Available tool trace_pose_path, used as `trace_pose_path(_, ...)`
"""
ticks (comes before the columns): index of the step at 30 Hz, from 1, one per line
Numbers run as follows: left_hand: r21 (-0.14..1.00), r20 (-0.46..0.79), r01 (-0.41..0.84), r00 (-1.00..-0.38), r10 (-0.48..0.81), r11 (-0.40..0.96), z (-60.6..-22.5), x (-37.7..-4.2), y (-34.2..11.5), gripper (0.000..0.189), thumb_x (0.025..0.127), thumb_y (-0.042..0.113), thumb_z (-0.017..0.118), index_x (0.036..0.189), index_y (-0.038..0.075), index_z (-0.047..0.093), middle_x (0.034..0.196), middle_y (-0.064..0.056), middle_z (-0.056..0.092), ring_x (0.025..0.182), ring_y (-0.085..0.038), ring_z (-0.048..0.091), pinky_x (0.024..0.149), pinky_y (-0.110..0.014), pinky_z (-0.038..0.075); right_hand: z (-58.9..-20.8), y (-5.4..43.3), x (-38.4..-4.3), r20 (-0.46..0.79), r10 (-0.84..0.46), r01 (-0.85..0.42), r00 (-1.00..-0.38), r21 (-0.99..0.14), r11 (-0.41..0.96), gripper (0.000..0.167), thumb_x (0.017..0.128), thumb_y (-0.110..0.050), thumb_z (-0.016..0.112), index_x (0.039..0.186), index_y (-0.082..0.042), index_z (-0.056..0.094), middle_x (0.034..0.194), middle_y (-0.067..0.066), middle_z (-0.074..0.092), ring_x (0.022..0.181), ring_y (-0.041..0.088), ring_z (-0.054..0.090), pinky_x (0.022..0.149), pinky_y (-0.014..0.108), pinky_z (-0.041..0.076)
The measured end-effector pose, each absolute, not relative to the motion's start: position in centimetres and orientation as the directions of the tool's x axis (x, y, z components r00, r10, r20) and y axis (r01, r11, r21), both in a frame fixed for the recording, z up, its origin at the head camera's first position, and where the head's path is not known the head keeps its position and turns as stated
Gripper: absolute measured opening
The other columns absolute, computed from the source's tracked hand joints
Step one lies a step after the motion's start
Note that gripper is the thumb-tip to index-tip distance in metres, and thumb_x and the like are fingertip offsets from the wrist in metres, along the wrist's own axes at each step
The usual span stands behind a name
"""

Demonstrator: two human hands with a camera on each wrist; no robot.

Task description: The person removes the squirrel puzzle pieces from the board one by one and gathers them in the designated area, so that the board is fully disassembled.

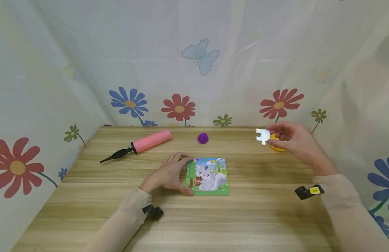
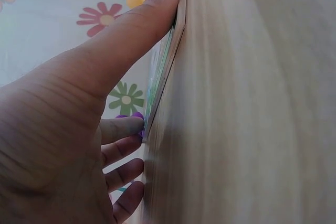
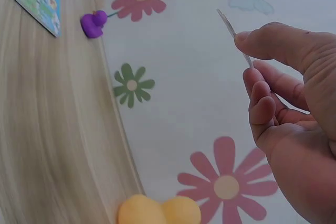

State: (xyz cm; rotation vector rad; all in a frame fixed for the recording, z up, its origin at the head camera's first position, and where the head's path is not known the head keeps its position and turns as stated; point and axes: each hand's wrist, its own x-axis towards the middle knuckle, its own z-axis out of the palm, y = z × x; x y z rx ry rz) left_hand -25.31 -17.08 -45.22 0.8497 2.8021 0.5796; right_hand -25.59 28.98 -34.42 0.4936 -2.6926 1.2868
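A square jigsaw puzzle (image 1: 210, 176) with a grey squirrel picture lies flat on the wooden table. My left hand (image 1: 173, 173) grips its left side, thumb at the near corner and index finger at the far one. In the left wrist view the other fingers of the left hand (image 2: 58, 103) spread loosely beyond the board's thin edge. My right hand (image 1: 293, 140) pinches a shiny, pale jigsaw piece (image 1: 262, 135) between thumb and fingers, raised at the right. Seen edge-on in the right wrist view, the piece (image 3: 229, 24) looks thin and flat.
At the back left lies a pink hand pump (image 1: 151, 141) with a black nozzle. Beyond the puzzle sits a small purple duck (image 1: 203, 138). A rounded yellow toy (image 1: 277, 145) is partly hidden behind my right hand. Flowered curtain (image 1: 232, 80) borders the table's back and sides.
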Motion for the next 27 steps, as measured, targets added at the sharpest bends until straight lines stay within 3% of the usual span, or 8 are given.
trace_pose_path(13,0.416,-0.022,0.503,-0.827,0.561,0.758,-45.2,-25.1,-17.0,0.135,0.066,0.071,0.101,0.172,0.013,0.041,0.173,-0.015,0.037,0.158,-0.040,0.033,0.128,-0.070,0.032,-35.5,33.2,-25.5,0.193,-0.197,-0.276,-0.961,-0.686,0.673,0.045,0.104,-0.017,0.082,0.142,0.001,0.067,0.131,0.021,0.069,0.100,0.013,0.058,0.081,0.008,0.052)
trace_pose_path(27,0.411,-0.035,0.494,-0.831,0.554,0.767,-45.0,-25.0,-16.9,0.133,0.067,0.069,0.102,0.172,0.014,0.041,0.173,-0.013,0.037,0.158,-0.039,0.034,0.129,-0.070,0.031,-41.0,36.1,-25.5,0.113,-0.233,-0.240,-0.966,-0.730,0.640,0.042,0.105,-0.015,0.081,0.139,0.006,0.068,0.125,0.021,0.070,0.096,0.014,0.062,0.080,0.015,0.057)
